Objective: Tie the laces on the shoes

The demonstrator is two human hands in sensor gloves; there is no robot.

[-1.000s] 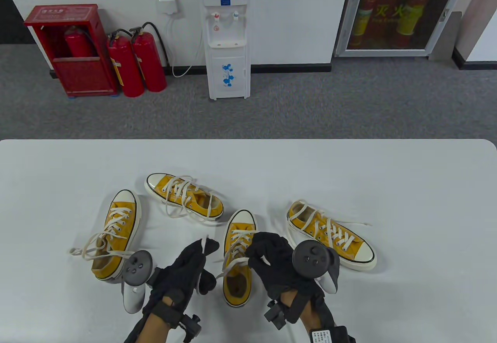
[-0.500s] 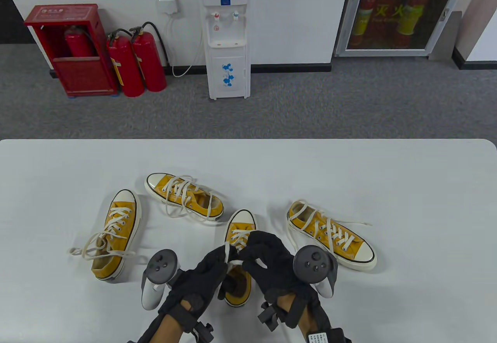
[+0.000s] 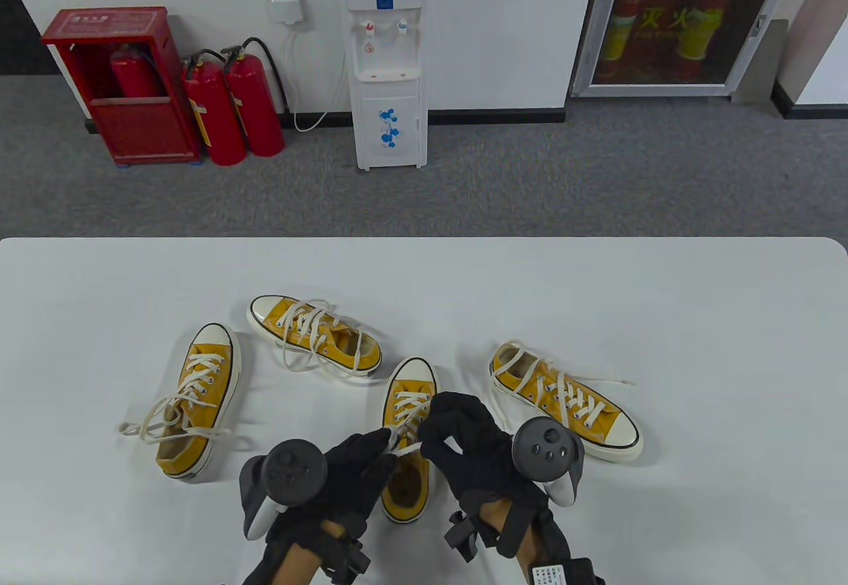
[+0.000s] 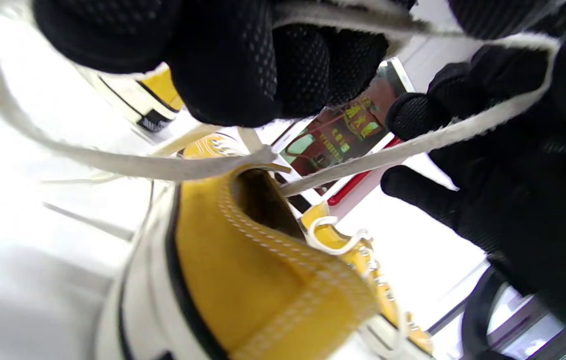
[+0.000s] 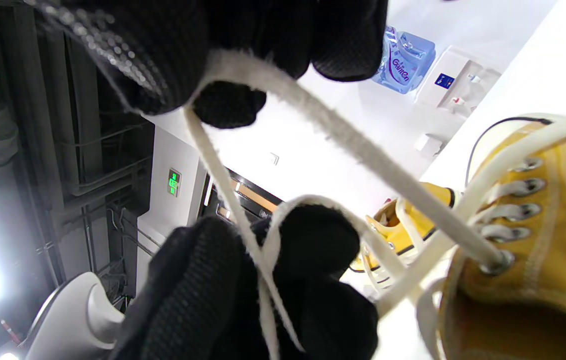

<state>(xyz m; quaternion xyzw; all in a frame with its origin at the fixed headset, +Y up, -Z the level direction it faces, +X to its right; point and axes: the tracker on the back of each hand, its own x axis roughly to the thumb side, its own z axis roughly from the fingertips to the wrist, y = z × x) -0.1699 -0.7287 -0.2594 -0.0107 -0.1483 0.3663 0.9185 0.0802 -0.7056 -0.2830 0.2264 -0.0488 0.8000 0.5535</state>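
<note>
Four yellow shoes [image 3: 407, 439] on the table [image 3: 662, 320]. Left hand [image 3: 351, 472] and right hand [image 3: 464, 439] each pinch the lace [image 3: 405, 447]. Left hand's slid in closer.

Yellow canvas sneakers [image 3: 198, 406] [image 3: 315, 336] [image 3: 564, 401] crowd both flanks and the front; the white table [image 3: 695, 320] lies open far right.

My hands [image 3: 424, 452] in black mesh-knit gloves [image 4: 243, 65] grip a fuzzy woven cotton lace [image 5: 343, 135] over a yellow canvas shoe [image 3: 405, 452] with metal eyelets [image 5: 503, 260], on a smooth matt white surface [image 3: 695, 346].
</note>
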